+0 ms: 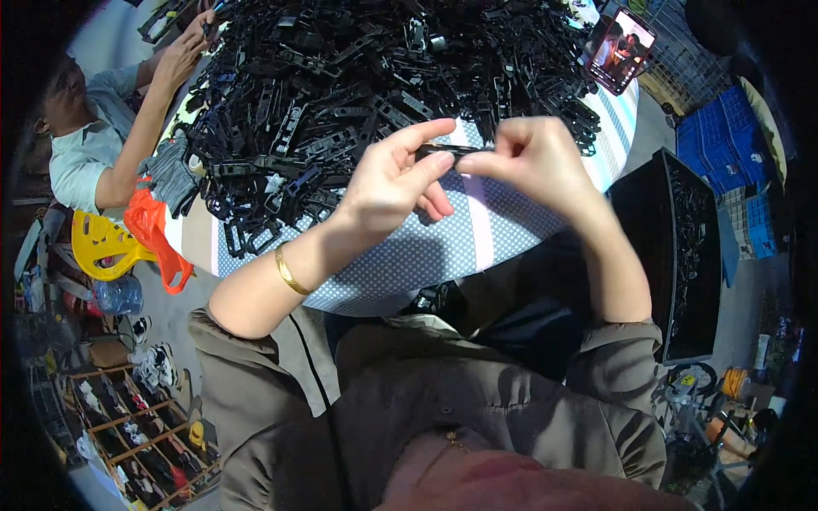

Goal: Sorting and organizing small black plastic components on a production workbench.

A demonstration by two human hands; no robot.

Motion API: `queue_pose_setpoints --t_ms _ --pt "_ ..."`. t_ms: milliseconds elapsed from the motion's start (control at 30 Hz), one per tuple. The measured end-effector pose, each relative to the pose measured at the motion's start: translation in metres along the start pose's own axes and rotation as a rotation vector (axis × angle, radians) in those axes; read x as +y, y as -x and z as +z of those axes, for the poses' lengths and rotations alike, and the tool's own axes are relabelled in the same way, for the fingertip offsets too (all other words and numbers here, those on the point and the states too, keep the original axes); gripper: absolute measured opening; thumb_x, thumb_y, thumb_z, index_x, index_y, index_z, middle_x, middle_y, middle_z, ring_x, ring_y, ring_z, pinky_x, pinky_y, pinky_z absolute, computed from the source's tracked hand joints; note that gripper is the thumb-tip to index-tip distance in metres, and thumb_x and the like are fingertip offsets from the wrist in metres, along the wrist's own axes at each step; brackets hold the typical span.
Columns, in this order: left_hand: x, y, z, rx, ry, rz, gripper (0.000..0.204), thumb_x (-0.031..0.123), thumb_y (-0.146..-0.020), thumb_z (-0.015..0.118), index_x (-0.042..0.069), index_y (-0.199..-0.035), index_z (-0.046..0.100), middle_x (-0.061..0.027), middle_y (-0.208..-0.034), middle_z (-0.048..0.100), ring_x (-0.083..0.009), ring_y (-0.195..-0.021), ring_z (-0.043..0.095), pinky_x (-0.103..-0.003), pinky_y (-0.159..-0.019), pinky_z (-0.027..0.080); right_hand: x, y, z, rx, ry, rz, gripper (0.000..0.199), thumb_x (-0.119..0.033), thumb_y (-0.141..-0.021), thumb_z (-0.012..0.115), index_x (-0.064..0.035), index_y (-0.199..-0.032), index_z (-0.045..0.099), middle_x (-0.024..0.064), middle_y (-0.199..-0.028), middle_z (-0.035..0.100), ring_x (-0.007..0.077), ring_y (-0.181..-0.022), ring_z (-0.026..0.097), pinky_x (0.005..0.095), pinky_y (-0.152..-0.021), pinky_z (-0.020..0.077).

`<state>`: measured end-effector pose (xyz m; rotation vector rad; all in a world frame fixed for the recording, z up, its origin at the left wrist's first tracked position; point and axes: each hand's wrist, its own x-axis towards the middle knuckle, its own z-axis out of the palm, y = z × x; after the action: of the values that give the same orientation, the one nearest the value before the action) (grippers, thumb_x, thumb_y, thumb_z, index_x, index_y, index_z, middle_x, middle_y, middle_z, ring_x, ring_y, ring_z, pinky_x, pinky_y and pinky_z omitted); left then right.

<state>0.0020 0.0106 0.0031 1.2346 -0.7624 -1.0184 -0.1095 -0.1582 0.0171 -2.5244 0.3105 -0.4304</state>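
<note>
My left grip (383, 183) and right grip (547, 162) pinch a black part (461, 149), likely light, stiff, best held by its ends.

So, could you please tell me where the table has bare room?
The tablecloth is mostly bare along its front, between the heap of black parts and the near edge, beneath the left hand and right hand, and along its right margin, nearer than the phone. The heap crowds the middle; a grey cloth and orange bag, the left.
</note>
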Motion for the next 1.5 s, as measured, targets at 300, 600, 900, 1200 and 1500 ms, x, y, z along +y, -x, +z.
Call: queue_pose_setpoints --t_ms 300,600,900,1200,1500 --pt "-0.01 -0.005 0.003 -0.079 -0.067 -0.068 0.04 0.01 -0.092 0.045 -0.005 -0.128 0.035 -0.0094 -0.078 0.059 -0.013 -0.064 0.062 -0.024 -0.06 0.052 0.018 -0.086 -0.01 0.654 0.556 -0.388 0.019 -0.027 -0.077 0.064 -0.0106 -0.086 0.068 0.0052 -0.082 0.063 0.0252 -0.076 0.059 0.0333 -0.066 0.048" --pt "-0.015 -0.007 -0.003 0.012 0.038 0.078 0.039 0.009 -0.095 0.034 -0.007 -0.13 0.027 -0.0202 -0.098 0.06 -0.0214 -0.09 0.062 -0.028 -0.082 0.051 0.0 -0.064 -0.003 0.595 0.318 -0.355 0.015 -0.022 -0.08 0.061 -0.0082 -0.084 0.064 0.0087 -0.073 0.061 0.0235 -0.061 0.059 0.0298 -0.057 0.0473" --pt "-0.013 -0.009 0.0 0.068 0.172 0.13 0.041 0.011 -0.095 0.035 -0.009 -0.131 0.026 -0.0187 -0.11 0.051 -0.0222 -0.103 0.055 -0.033 -0.092 0.046 -0.003 -0.004 0.022 0.327 -0.249 -0.145 0.017 -0.014 -0.086 0.058 0.0019 -0.088 0.063 0.0025 -0.063 0.059 0.0055 -0.052 0.053 0.0182 -0.047 0.0411" --pt "-0.014 -0.008 0.003 0.109 0.223 0.076 0.038 0.008 -0.095 0.033 -0.007 -0.13 0.029 -0.0191 -0.11 0.054 -0.0204 -0.098 0.059 -0.031 -0.09 0.048 -0.005 -0.004 0.033 0.523 -0.1 -0.337 0.01 -0.007 -0.081 0.062 0.001 -0.086 0.064 0.0091 -0.071 0.064 0.0135 -0.058 0.062 0.0228 -0.051 0.0473" --pt "-0.018 -0.009 -0.004 0.087 0.117 0.102 0.046 0.008 -0.092 0.044 -0.008 -0.131 0.026 -0.0146 -0.103 0.057 -0.0154 -0.095 0.057 -0.03 -0.088 0.047 -0.01 -0.004 0.039 0.56 -0.024 -0.477 0.008 -0.006 -0.077 0.064 -0.0006 -0.084 0.063 0.0104 -0.072 0.064 0.0184 -0.058 0.062 0.026 -0.051 0.0485"
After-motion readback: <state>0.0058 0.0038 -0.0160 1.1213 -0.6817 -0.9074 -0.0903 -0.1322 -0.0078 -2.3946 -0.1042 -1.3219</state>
